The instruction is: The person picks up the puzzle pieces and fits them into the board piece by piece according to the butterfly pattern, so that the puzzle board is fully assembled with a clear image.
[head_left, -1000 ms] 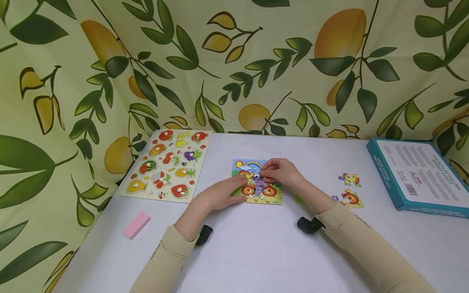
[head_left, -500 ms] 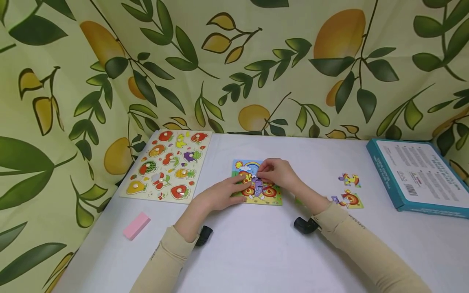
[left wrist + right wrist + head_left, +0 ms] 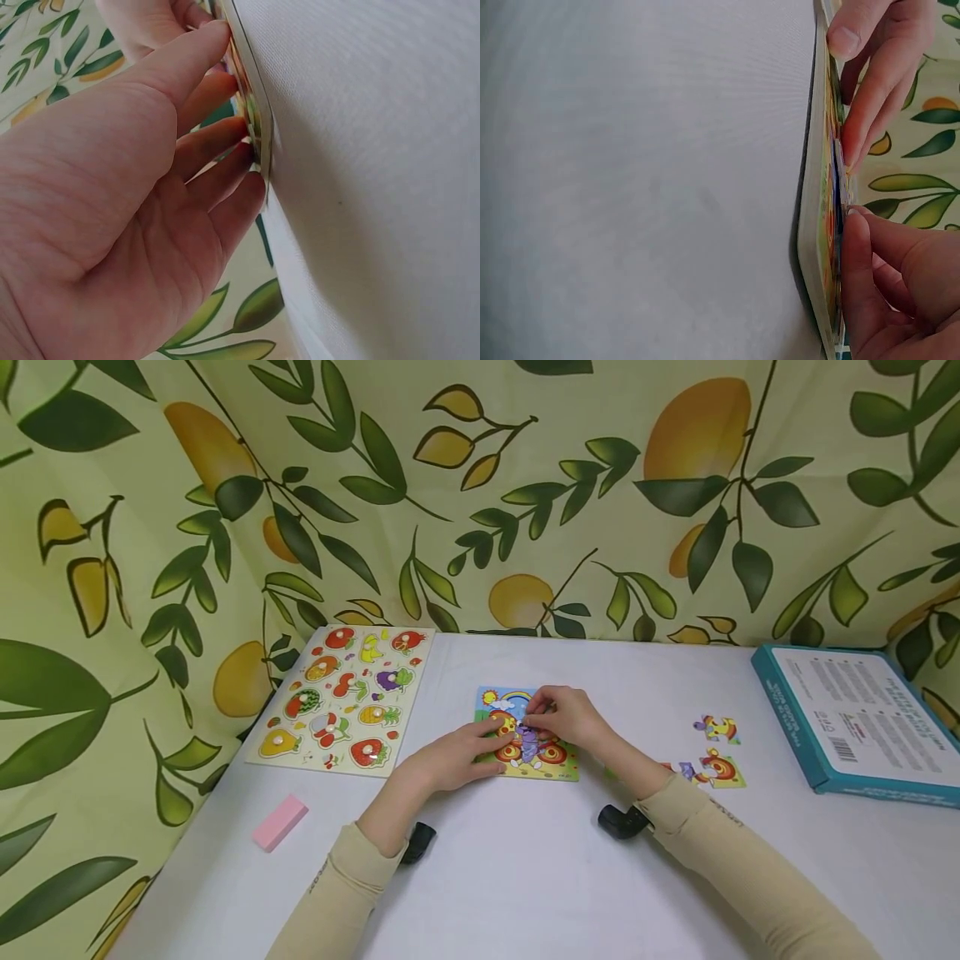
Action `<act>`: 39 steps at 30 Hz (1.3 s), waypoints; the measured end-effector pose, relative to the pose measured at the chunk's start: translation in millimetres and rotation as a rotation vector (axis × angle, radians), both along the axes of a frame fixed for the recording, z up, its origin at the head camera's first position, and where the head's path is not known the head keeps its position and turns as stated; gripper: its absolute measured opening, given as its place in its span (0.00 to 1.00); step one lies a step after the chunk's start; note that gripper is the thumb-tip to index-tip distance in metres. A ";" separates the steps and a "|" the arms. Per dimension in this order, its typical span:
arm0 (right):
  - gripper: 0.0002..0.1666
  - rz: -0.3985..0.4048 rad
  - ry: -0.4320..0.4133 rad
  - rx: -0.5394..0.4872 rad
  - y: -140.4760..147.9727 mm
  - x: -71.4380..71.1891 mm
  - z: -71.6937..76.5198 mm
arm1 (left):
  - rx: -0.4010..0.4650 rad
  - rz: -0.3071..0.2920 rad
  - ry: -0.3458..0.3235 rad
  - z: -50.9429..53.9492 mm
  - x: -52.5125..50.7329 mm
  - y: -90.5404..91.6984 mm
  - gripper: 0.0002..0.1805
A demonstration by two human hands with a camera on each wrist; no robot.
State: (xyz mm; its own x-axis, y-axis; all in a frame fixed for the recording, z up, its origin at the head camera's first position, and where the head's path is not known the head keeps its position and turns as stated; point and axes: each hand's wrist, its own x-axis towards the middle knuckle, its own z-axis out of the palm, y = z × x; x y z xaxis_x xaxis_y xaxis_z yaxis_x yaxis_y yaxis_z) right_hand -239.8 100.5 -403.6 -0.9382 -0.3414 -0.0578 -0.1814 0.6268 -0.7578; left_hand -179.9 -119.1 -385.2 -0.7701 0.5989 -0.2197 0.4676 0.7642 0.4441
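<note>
A small colourful puzzle board [image 3: 558, 772] with a butterfly picture lies flat in the middle of the table. My left hand [image 3: 446, 762] rests on its left side, fingertips on the picture; in the left wrist view the fingers [image 3: 214, 142] are spread along the board's edge [image 3: 262, 120]. My right hand [image 3: 572, 720] pinches a small purple puzzle piece [image 3: 527, 728] over the upper middle. Seen from the right wrist, that piece [image 3: 841, 176] stands slightly raised off the board [image 3: 810, 232], its near end between thumb and finger.
A fruit peg board [image 3: 405, 727] lies at the back left, with a pink block [image 3: 281, 822] in front of it. Right of the right hand are loose puzzle pieces [image 3: 720, 727]; a teal box [image 3: 862, 718] lies farther right. A patterned cloth [image 3: 480, 527] hangs behind the table.
My right hand has shifted slightly left over the board, with its fingertips at the purple piece. The left hand has hardly moved.
</note>
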 end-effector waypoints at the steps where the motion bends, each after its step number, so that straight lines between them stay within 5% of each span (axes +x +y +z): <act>1: 0.09 -0.003 0.001 -0.001 -0.1 0.2 0.3 | 0.004 -0.007 0.004 -0.2 -0.4 0.1 0.30; 16: 0.10 0.001 0.012 0.008 -1.3 1.6 0.2 | 0.027 -0.021 0.027 -0.9 0.1 0.3 0.29; 23: 0.06 0.029 0.046 0.044 -4.1 -1.4 -2.5 | -0.001 -0.058 0.117 0.8 1.0 2.4 0.28; 39: 0.19 0.213 -0.036 0.061 10.8 -2.7 3.3 | -0.069 -0.097 0.236 3.0 -6.6 15.7 0.29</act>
